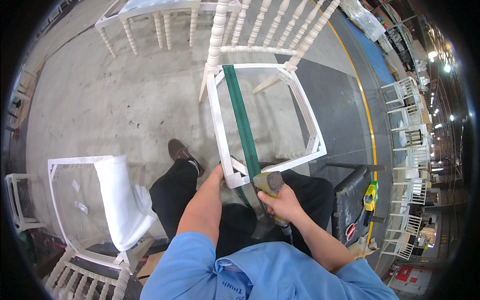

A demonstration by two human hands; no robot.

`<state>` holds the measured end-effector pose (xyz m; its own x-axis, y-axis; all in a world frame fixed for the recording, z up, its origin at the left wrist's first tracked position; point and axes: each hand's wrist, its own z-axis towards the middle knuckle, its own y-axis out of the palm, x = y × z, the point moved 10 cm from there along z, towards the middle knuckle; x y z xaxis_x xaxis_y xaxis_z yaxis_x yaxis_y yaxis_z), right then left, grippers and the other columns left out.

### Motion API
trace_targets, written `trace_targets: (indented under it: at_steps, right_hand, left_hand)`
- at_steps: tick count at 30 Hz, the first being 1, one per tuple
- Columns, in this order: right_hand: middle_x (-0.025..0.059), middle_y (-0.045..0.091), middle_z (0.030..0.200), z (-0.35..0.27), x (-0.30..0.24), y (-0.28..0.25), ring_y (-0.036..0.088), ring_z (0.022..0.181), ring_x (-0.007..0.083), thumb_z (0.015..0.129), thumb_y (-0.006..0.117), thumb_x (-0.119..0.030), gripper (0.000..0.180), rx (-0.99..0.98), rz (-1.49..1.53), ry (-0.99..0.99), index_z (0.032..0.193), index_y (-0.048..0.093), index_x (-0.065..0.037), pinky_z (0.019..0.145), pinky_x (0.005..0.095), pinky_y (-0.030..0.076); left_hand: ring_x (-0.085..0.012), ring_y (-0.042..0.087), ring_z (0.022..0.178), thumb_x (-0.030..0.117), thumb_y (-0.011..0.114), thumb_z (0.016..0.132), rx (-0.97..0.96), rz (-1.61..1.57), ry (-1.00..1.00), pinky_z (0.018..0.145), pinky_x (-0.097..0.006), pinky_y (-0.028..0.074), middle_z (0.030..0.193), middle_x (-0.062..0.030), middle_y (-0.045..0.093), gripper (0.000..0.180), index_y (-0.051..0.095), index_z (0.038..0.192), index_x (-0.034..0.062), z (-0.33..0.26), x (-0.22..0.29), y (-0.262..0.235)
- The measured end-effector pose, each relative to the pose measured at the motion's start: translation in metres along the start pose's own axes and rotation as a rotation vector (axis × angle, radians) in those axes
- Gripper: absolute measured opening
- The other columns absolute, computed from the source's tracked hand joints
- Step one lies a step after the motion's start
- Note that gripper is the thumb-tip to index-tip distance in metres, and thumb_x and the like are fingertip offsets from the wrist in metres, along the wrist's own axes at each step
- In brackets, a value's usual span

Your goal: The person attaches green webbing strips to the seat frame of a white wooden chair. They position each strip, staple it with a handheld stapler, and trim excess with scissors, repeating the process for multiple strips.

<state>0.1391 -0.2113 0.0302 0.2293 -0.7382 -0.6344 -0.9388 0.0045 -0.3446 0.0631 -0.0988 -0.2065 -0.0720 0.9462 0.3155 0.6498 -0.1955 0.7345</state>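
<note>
In front of me stands a white chair frame (218, 122) with an unfilled seat opening and a turned-spindle back. A green webbing strap (241, 117) runs from the seat's back rail to the front rail, near the left side. My right hand (281, 202) is closed around a yellowish staple gun (269, 184), its nose at the front rail where the strap crosses. Beside the front left corner is my left hand (216, 174); its fingers are mostly hidden behind the frame. More green strap hangs below the front rail.
At left, another white chair frame (52, 200) carries a draped white cloth (117, 200). A dark padded stool (345, 200) at right holds red-handled scissors (350, 231) and a yellow-green box (370, 196). White furniture frames (159, 7) stand at the back; several chairs line the right side.
</note>
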Motion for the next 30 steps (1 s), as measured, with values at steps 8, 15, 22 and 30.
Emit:
trace_targets:
  at_steps: [8,15,22,30]
  right_hand:
    - [0.0008,0.066,0.083,-0.034,0.002,-0.036,0.06,0.06,0.0091,0.101,0.076,-0.022,0.028,0.005,0.234,-0.104,0.118,0.066,-0.002,0.053,0.0273,0.048]
    - [0.0006,0.066,0.081,-0.07,0.013,-0.096,0.06,0.061,0.0084,0.102,0.074,-0.019,0.025,0.121,0.294,-0.193,0.118,0.067,-0.002,0.053,0.0257,0.048]
    - [0.0002,0.065,0.082,-0.077,0.027,-0.105,0.06,0.061,0.0086,0.101,0.077,-0.023,0.026,0.07,0.443,-0.246,0.112,0.065,-0.002,0.052,0.0261,0.048]
    - [0.0004,0.065,0.084,-0.084,0.032,-0.101,0.06,0.061,0.0089,0.1,0.077,-0.025,0.029,0.02,0.412,-0.247,0.113,0.064,-0.002,0.052,0.026,0.048]
  left_hand:
    - [-0.0306,0.075,0.107,0.036,0.064,0.103,0.301,0.227,0.073,0.091,-0.043,0.061,0.123,-0.0144,0.076,0.042,0.075,0.125,0.0022,-0.005,0.014,-0.02]
    - [-0.0377,0.073,0.116,0.042,0.067,0.097,0.968,1.266,-0.073,0.098,-0.048,0.059,0.13,-0.0214,0.074,0.05,0.076,0.124,0.0009,-0.081,0.042,-0.061]
    - [-0.0376,0.056,0.14,0.037,0.074,0.093,0.421,1.289,-0.24,0.115,-0.045,0.046,0.153,-0.023,0.057,0.087,0.034,0.164,0.0043,-0.086,-0.068,0.009]
    - [-0.0221,0.069,0.11,0.03,0.072,0.101,0.275,1.039,0.113,0.097,-0.038,0.053,0.133,-0.0123,0.071,0.048,0.062,0.14,0.0037,-0.085,-0.061,0.069]
